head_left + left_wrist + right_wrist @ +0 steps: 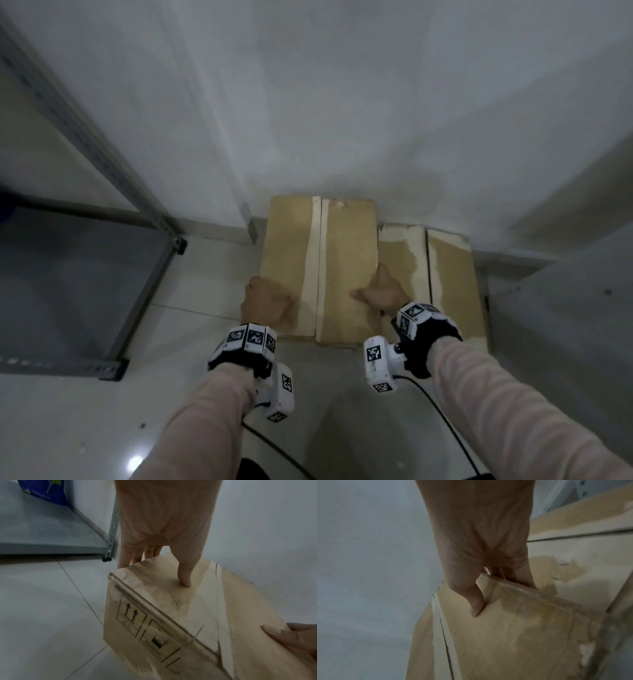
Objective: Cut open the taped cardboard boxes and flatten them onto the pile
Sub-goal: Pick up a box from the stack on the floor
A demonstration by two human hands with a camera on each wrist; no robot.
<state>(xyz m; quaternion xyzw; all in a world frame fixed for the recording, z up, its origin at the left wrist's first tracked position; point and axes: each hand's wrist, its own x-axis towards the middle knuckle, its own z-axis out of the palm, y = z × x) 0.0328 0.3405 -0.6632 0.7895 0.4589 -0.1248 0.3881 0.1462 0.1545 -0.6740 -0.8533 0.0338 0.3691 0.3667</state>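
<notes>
The head view looks steeply down on both hands and the box; wrist views share its top, close.

Two cardboard boxes, two hands, seemingly one shelf rack.

Left hand and right hand both gripping

The right hand grips the cardboard box edge, thumb on top.
</notes>
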